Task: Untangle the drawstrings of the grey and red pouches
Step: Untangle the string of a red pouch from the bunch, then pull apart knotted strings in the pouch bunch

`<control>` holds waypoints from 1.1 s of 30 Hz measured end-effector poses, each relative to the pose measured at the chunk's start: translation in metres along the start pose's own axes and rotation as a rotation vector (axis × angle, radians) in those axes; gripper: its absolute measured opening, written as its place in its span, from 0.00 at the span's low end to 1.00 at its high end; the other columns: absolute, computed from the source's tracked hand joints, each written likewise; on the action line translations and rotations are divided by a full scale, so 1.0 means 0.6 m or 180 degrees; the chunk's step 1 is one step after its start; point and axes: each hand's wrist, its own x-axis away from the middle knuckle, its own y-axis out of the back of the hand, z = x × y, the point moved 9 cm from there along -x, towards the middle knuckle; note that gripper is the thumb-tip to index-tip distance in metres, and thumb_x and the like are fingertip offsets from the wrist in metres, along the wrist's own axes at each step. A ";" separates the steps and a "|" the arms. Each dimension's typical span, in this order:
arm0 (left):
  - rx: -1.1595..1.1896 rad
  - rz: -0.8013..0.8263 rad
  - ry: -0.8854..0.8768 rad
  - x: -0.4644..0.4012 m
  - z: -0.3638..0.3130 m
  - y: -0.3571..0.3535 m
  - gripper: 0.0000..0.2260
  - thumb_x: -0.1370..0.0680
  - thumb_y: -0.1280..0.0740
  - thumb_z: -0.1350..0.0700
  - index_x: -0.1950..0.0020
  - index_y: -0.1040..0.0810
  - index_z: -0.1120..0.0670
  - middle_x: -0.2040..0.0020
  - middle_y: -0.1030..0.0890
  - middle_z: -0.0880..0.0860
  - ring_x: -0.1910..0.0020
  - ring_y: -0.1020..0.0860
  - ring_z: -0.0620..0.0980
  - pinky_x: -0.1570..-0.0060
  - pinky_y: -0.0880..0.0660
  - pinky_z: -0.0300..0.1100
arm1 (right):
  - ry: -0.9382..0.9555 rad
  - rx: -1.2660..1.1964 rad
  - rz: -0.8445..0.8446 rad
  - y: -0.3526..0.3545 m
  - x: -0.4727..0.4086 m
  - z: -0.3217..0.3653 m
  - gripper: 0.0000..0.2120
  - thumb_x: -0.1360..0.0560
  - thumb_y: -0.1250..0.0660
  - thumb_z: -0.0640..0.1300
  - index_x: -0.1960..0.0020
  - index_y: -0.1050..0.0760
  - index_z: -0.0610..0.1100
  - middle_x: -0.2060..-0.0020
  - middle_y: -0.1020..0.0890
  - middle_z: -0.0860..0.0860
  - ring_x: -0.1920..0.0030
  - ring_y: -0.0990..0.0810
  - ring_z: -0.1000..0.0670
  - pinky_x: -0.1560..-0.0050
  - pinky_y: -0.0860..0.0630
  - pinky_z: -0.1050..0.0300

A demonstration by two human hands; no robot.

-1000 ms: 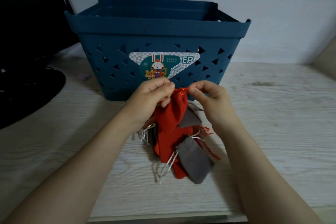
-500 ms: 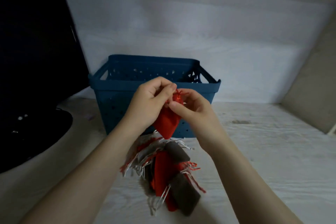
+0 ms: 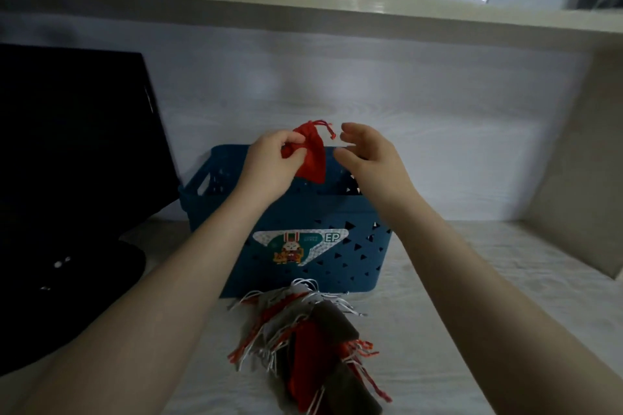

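My left hand grips a single red pouch by its neck and holds it up above the blue basket. Its red drawstring ends stick out at the top. My right hand is beside the pouch with relaxed, spread fingers, holding nothing. A tangled bundle of grey and red pouches with white and red drawstrings lies on the shelf in front of the basket, apart from both hands.
The perforated blue basket with a rabbit sticker stands against the back wall. A black monitor and its round base fill the left side. A shelf board runs overhead and a side panel closes the right.
The red pouch came free of the bundle, which dropped back onto the shelf. My left hand lifted the pouch over the basket and my right hand let go of it.
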 end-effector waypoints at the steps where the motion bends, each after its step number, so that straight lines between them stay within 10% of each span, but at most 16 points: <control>1: -0.0221 0.0155 0.0093 -0.006 0.013 -0.012 0.12 0.22 0.36 0.54 0.39 0.24 0.52 0.39 0.23 0.52 0.42 0.26 0.49 0.44 0.30 0.37 | -0.0003 0.0002 0.0023 0.001 0.001 -0.004 0.15 0.22 0.37 0.41 0.36 0.29 0.46 0.43 0.22 0.51 0.44 0.24 0.53 0.46 0.27 0.59; 6: -0.1469 0.0486 -0.0193 0.007 0.037 -0.040 0.15 0.21 0.40 0.47 0.39 0.22 0.51 0.31 0.31 0.54 0.31 0.37 0.55 0.34 0.40 0.48 | -0.0088 -0.0129 0.0314 -0.001 0.019 -0.025 0.05 0.22 0.38 0.39 0.51 0.24 0.45 0.63 0.19 0.50 0.65 0.23 0.54 0.65 0.27 0.65; 13: -0.1107 0.0262 -0.2074 0.141 -0.016 -0.041 0.11 0.24 0.40 0.57 0.57 0.19 0.59 0.57 0.22 0.54 0.57 0.27 0.51 0.58 0.29 0.43 | -0.0150 0.0927 0.1293 -0.056 0.081 -0.093 0.06 0.23 0.36 0.40 0.57 0.22 0.46 0.65 0.19 0.53 0.67 0.22 0.56 0.67 0.29 0.68; 16: -0.1075 0.0801 -0.1816 0.178 0.016 -0.065 0.13 0.24 0.42 0.54 0.57 0.19 0.57 0.56 0.22 0.52 0.67 0.25 0.50 0.69 0.26 0.45 | -0.0085 0.1892 0.2072 -0.102 0.133 -0.151 0.07 0.24 0.35 0.42 0.51 0.19 0.42 0.54 0.17 0.48 0.56 0.21 0.50 0.55 0.26 0.61; 21: -0.1039 0.1542 -0.1399 0.213 0.078 -0.103 0.09 0.24 0.38 0.57 0.56 0.19 0.56 0.56 0.24 0.48 0.62 0.27 0.45 0.61 0.25 0.49 | -0.0411 0.2477 0.2364 -0.126 0.190 -0.221 0.14 0.23 0.37 0.49 0.45 0.21 0.41 0.47 0.19 0.45 0.48 0.23 0.46 0.45 0.28 0.51; 30: -0.0658 0.1874 -0.0386 0.214 0.116 -0.132 0.10 0.22 0.37 0.52 0.45 0.23 0.53 0.53 0.24 0.46 0.54 0.24 0.44 0.57 0.31 0.31 | -0.0124 0.1314 0.1445 -0.082 0.159 -0.198 0.03 0.28 0.30 0.40 0.56 0.24 0.45 0.60 0.22 0.56 0.56 0.24 0.54 0.58 0.32 0.72; 33: 0.0115 0.1827 -0.0135 0.199 0.088 -0.124 0.04 0.23 0.35 0.54 0.49 0.23 0.48 0.54 0.20 0.49 0.54 0.21 0.47 0.52 0.26 0.42 | 0.0280 0.0826 0.1191 -0.057 0.136 -0.143 0.08 0.27 0.31 0.40 0.58 0.28 0.50 0.61 0.22 0.58 0.57 0.22 0.57 0.52 0.28 0.69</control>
